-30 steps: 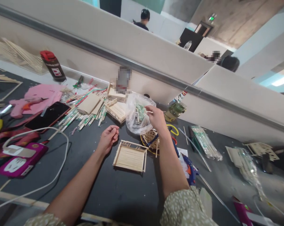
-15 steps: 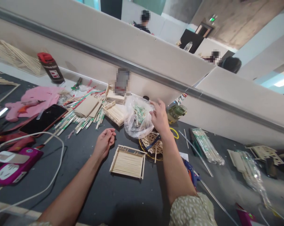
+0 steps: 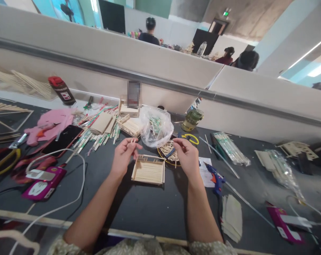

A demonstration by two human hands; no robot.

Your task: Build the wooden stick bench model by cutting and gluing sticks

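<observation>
My left hand (image 3: 122,157) is closed, with short wooden stick pieces (image 3: 133,141) pinched at its fingertips. To the right, my right hand (image 3: 187,156) has thumb and fingers pressed together over a pile of short cut sticks (image 3: 168,148); whatever it may hold is too small to make out. Below and between the hands, a small tray-like frame of wooden sticks (image 3: 149,171) lies on the dark table. Its floor is a row of parallel sticks, with raised edges around it. Behind the hands sits a clear plastic bag (image 3: 156,127) with green and white scraps inside.
Two more stick frames (image 3: 130,125) stand behind, near paper-wrapped sticks (image 3: 96,138). A blue glue gun (image 3: 215,178) lies to the right and a pink glue gun (image 3: 39,134) to the left. A white cable (image 3: 82,177) loops across the left side. A green bottle (image 3: 192,119) stands behind.
My right hand has come down from the plastic bag to the cut-stick pile. My left hand has moved up beside the frame. The view has shifted, showing more of the table's front edge.
</observation>
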